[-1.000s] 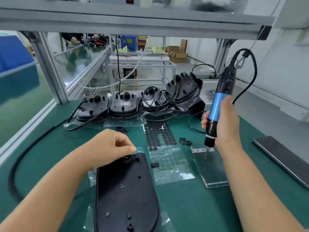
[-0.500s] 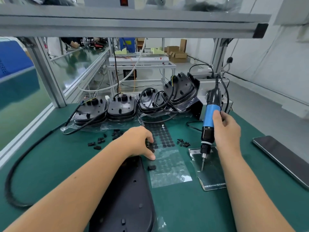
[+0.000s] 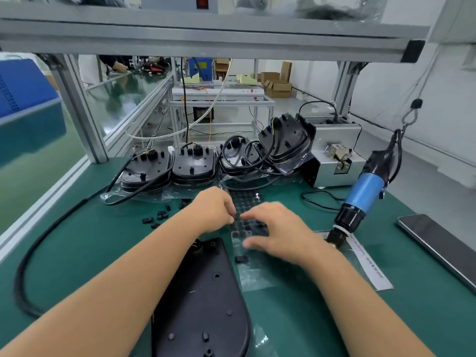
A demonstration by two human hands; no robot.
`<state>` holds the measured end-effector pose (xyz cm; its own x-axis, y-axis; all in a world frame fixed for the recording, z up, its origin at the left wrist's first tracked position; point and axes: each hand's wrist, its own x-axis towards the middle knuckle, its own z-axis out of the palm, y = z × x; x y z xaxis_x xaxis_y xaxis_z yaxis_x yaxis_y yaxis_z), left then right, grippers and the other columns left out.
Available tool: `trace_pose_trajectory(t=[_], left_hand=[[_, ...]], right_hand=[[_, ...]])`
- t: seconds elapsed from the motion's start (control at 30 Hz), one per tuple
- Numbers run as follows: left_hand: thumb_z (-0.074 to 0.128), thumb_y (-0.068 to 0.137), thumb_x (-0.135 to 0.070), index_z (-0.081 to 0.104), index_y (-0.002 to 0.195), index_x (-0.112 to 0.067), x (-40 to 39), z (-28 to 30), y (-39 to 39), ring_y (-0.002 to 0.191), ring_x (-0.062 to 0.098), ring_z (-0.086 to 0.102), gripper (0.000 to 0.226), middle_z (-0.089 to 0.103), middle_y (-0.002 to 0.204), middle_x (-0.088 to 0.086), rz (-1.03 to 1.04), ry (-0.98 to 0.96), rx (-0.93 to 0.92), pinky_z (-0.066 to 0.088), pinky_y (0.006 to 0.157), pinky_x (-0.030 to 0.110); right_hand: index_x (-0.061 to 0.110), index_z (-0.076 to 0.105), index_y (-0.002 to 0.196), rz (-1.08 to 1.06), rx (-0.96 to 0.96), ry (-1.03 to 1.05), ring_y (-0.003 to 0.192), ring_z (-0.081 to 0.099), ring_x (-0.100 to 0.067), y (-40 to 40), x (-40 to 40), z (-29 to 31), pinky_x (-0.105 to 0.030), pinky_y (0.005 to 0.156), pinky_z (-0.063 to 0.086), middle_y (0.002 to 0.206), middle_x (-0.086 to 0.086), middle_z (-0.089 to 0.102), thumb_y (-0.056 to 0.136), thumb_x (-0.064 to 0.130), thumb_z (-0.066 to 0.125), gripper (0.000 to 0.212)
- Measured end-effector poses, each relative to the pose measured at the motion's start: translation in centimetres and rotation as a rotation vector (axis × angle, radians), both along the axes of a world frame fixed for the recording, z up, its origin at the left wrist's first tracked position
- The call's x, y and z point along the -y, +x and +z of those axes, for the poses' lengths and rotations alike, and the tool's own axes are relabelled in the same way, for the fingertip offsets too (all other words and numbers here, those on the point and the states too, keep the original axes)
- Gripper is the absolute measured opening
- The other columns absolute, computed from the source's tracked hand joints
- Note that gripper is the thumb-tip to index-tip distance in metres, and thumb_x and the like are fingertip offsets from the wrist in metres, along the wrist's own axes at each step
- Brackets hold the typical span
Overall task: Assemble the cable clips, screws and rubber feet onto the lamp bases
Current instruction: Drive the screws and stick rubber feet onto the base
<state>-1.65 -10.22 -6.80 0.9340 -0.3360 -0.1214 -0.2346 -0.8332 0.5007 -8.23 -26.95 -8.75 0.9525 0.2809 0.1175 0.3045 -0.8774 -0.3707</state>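
Here, both hands (image 3: 247, 222) on glossy rubber-foot sheet (image 3: 253, 264).

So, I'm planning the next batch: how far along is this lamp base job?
Done: uncertain; stacked bases sit at the back, their finish unclear. In hand: both hands, left hand and right hand, work at the sheet of rubber feet, while the screwdriver hangs unheld. Left: the near lamp base shows open holes; loose clips wait.

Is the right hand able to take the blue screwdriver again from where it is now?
Probably yes. The right hand rests on the sheet of rubber feet and seems to hold nothing. The blue screwdriver hangs just to its right over the mat, and nothing stands between them.
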Motion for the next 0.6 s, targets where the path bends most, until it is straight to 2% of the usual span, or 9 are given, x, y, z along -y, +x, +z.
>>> trace_pose_trajectory(t=[0.07, 0.13, 0.2, 0.27, 0.3, 0.37, 0.47, 0.53, 0.6], left_hand=[[0.062, 0.09, -0.002, 0.063, 0.092, -0.009, -0.3, 0.1, -0.4, 0.079, 0.029, 0.062, 0.007, 0.06, 0.087, 0.01, 0.179, -0.282, -0.193, 0.056, 0.075, 0.033], [0.056, 0.093, 0.003, 0.055, 0.103, 0.0, -0.5, 0.1, -0.8, 0.075, 0.034, 0.062, 0.01, 0.059, 0.09, 0.023, 0.336, -0.552, -0.466, 0.056, 0.064, 0.035], [0.056, 0.093, 0.005, 0.053, 0.114, 0.007, -0.6, -0.1, -0.5, 0.074, 0.033, 0.064, 0.022, 0.057, 0.098, 0.027, 0.429, -0.686, -0.596, 0.055, 0.058, 0.035], [0.061, 0.089, 0.006, 0.053, 0.113, 0.005, -0.7, -0.3, -0.1, 0.068, 0.028, 0.064, 0.026, 0.057, 0.108, 0.026, 0.489, -0.763, -0.632, 0.052, 0.056, 0.028], [0.065, 0.087, 0.006, 0.054, 0.11, 0.003, -0.7, -0.3, 0.0, 0.065, 0.024, 0.064, 0.025, 0.06, 0.107, 0.023, 0.497, -0.775, -0.649, 0.048, 0.052, 0.022], [0.069, 0.085, 0.001, 0.059, 0.093, 0.0, -0.6, -0.4, 0.0, 0.055, 0.015, 0.062, 0.013, 0.067, 0.087, 0.016, 0.44, -0.719, -0.695, 0.036, 0.041, 0.014], [0.068, 0.086, -0.003, 0.061, 0.078, -0.002, -0.6, -0.6, 0.1, 0.046, 0.004, 0.046, 0.011, 0.067, 0.062, 0.008, 0.312, -0.56, -0.729, 0.023, 0.034, 0.01], [0.068, 0.085, -0.005, 0.062, 0.077, -0.004, -0.6, -0.7, 0.2, 0.055, 0.006, 0.035, 0.011, 0.065, 0.063, 0.004, 0.254, -0.459, -0.721, 0.019, 0.036, 0.01], [0.072, 0.081, -0.006, 0.066, 0.073, -0.008, -0.7, -0.8, 0.2, 0.058, 0.009, 0.031, 0.011, 0.057, 0.069, 0.005, 0.24, -0.405, -0.681, 0.017, 0.039, 0.013]], right_hand=[[0.029, 0.045, 0.142, -0.015, -0.084, -0.088, 0.129, 0.039, -0.018, 0.7, -0.5, -0.7, -0.039, 0.106, 0.037, 0.134, 0.003, 0.053, 0.079, 0.052, 0.072, 0.072], [0.028, 0.046, 0.141, -0.038, -0.091, -0.04, 0.129, 0.038, -0.018, 1.1, -0.5, -1.0, -0.04, 0.106, 0.037, 0.133, 0.003, 0.052, 0.076, 0.053, 0.075, 0.075], [0.028, 0.049, 0.138, -0.039, -0.083, -0.013, 0.127, 0.038, -0.017, 1.4, -0.4, -1.2, -0.038, 0.105, 0.038, 0.131, 0.004, 0.053, 0.075, 0.052, 0.076, 0.073], [0.028, 0.051, 0.137, -0.042, -0.085, 0.009, 0.125, 0.038, -0.017, 1.5, -0.5, -1.4, -0.035, 0.103, 0.038, 0.129, 0.004, 0.053, 0.075, 0.051, 0.076, 0.07], [0.028, 0.052, 0.136, -0.052, -0.084, 0.025, 0.123, 0.039, -0.017, 1.5, -0.5, -1.5, -0.033, 0.101, 0.038, 0.128, 0.004, 0.053, 0.076, 0.051, 0.076, 0.069], [0.029, 0.055, 0.132, -0.07, -0.066, 0.06, 0.12, 0.039, -0.016, 1.7, -0.5, -1.7, -0.031, 0.096, 0.037, 0.124, 0.005, 0.054, 0.076, 0.049, 0.077, 0.063], [0.03, 0.062, 0.123, -0.105, -0.012, 0.119, 0.114, 0.043, -0.014, 1.8, -0.6, -2.0, -0.027, 0.085, 0.034, 0.115, 0.007, 0.058, 0.078, 0.044, 0.076, 0.048], [0.03, 0.065, 0.118, -0.128, 0.012, 0.138, 0.111, 0.045, -0.012, 1.8, -0.5, -2.2, -0.026, 0.084, 0.035, 0.111, 0.008, 0.059, 0.081, 0.042, 0.075, 0.04], [0.03, 0.068, 0.112, -0.15, 0.031, 0.162, 0.107, 0.049, -0.011, 1.7, -0.3, -2.2, -0.027, 0.085, 0.039, 0.103, 0.011, 0.059, 0.083, 0.04, 0.073, 0.031]])
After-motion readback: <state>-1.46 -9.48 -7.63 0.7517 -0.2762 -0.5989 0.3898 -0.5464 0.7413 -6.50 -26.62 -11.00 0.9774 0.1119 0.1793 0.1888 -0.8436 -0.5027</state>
